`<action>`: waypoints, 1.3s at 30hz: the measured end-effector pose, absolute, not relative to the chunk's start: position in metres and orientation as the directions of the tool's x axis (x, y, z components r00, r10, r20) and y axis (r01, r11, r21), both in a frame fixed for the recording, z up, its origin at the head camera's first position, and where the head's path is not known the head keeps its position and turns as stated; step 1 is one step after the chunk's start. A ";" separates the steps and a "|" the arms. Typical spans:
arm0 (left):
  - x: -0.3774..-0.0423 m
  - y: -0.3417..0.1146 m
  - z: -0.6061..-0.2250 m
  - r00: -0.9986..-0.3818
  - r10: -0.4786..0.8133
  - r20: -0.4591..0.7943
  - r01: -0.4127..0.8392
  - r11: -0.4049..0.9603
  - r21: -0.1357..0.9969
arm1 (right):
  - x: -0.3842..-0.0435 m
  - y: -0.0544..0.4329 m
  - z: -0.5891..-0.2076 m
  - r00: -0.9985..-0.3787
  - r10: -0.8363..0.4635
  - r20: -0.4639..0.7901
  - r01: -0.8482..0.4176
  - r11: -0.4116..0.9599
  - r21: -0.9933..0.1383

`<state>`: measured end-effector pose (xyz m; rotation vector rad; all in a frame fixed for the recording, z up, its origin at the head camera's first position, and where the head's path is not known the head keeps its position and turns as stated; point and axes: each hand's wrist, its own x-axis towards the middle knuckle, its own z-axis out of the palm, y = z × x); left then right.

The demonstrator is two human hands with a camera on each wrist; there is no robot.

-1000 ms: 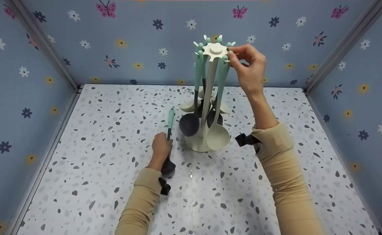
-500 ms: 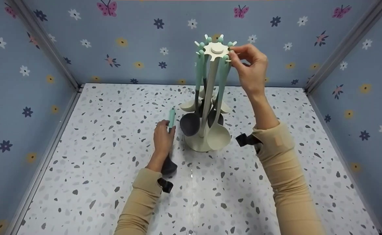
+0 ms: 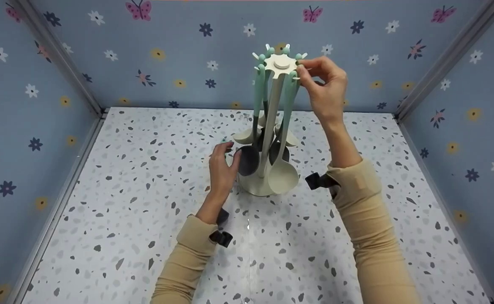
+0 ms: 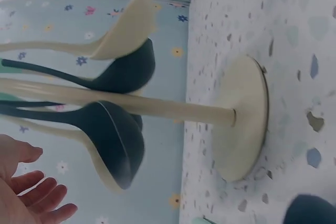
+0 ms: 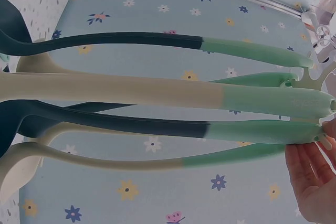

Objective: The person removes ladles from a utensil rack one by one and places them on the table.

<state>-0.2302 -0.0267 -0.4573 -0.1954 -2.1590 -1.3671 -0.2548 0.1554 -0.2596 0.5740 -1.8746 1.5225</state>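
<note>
A cream utensil stand (image 3: 274, 101) holds several ladles by their mint-green handles. My right hand (image 3: 327, 86) pinches the stand's top at its right side, by a hook. In the right wrist view, that hand's fingers (image 5: 307, 169) also touch the handle end of a dark ladle (image 5: 173, 126). My left hand (image 3: 222, 169), fingers apart and holding nothing, is beside a hanging dark ladle (image 3: 248, 160); in the left wrist view it is apart from that ladle (image 4: 118, 140). Another dark ladle (image 3: 222, 215) lies on the table, mostly hidden under the left hand and wrist.
The stand's round base (image 3: 257, 185) rests on a speckled white table (image 3: 137, 185). A cream ladle (image 3: 283, 177) hangs at the front. Flower-patterned walls (image 3: 179, 55) rise behind and at both sides.
My left hand has come off the lying ladle and moved forward and right towards the stand, its fingers spreading. The right hand keeps its place on the stand's top.
</note>
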 end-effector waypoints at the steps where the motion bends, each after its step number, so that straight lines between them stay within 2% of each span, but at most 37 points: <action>1: -0.230 -0.024 -0.455 -0.817 -0.168 0.552 0.437 0.445 0.782 | -0.255 0.155 -0.259 -0.693 0.064 0.718 -0.690 0.229 -0.686; 5: -0.230 -0.015 -0.449 -0.789 -0.149 0.595 0.516 0.365 0.775 | -0.256 0.156 -0.260 -0.681 0.064 0.729 -0.701 0.229 -0.675; 13: -0.239 -0.002 -0.445 -0.751 -0.150 0.642 0.573 0.334 0.749 | -0.256 0.156 -0.261 -0.688 0.071 0.722 -0.696 0.217 -0.685; 25: -0.254 0.010 -0.443 -0.785 -0.162 0.598 0.569 0.193 0.799 | -0.255 0.156 -0.261 -0.684 0.056 0.727 -0.699 0.234 -0.676; 32: -0.245 0.015 -0.428 -0.781 -0.191 0.595 0.583 0.121 0.804 | -0.254 0.155 -0.260 -0.694 0.064 0.717 -0.686 0.243 -0.686; 39: -0.259 0.017 -0.445 -0.765 -0.189 0.615 0.598 0.146 0.788 | -0.254 0.156 -0.260 -0.692 0.060 0.720 -0.690 0.238 -0.683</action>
